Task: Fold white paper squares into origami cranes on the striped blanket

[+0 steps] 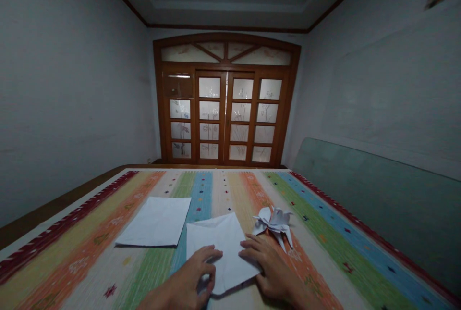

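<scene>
A white sheet of paper (219, 242), partly folded, lies on the striped cloth in front of me. My left hand (192, 276) rests on its near left corner with the fingers curled and pressed down on the fold. My right hand (268, 264) lies flat on the sheet's right edge, fingers stretched out toward the left. Just beyond the right hand sits a finished white folded paper figure (275, 223) with pointed wings. A second flat white sheet (156, 221) lies to the left, untouched.
The multicoloured striped cloth (324, 233) covers a wide surface. A green padded panel (378, 199) runs along the right wall. A wooden door with frosted glass panes (225, 117) stands at the far end. Grey walls close in on both sides.
</scene>
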Demonstrator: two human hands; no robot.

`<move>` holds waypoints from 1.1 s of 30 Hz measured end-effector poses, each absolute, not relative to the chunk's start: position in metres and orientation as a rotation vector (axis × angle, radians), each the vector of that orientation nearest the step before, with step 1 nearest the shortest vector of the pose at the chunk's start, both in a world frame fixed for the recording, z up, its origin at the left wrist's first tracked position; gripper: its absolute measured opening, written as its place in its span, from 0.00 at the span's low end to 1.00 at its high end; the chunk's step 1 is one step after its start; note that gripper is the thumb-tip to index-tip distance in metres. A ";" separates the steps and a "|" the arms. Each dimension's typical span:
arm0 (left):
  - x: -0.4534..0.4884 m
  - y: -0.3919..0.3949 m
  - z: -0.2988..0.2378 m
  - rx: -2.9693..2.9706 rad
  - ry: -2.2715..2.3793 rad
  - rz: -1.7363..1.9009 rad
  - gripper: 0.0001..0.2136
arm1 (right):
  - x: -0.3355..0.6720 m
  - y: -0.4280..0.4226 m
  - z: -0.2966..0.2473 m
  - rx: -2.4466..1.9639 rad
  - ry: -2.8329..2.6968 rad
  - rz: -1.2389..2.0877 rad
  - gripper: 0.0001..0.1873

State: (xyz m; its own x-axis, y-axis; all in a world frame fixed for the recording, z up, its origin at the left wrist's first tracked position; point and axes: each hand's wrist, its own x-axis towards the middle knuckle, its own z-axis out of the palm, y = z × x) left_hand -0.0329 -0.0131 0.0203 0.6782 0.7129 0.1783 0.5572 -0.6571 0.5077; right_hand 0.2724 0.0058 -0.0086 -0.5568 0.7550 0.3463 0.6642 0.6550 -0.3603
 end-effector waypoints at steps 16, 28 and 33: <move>-0.051 0.006 0.042 1.841 0.714 0.673 0.27 | 0.264 0.014 -0.009 -1.129 -2.119 0.460 0.11; -0.045 0.030 -0.003 1.608 1.092 0.960 0.29 | 0.265 0.029 -0.030 -1.400 -1.802 0.388 0.15; -0.039 0.026 -0.005 1.519 1.146 0.983 0.35 | 0.260 0.025 -0.026 -1.408 -1.793 0.404 0.30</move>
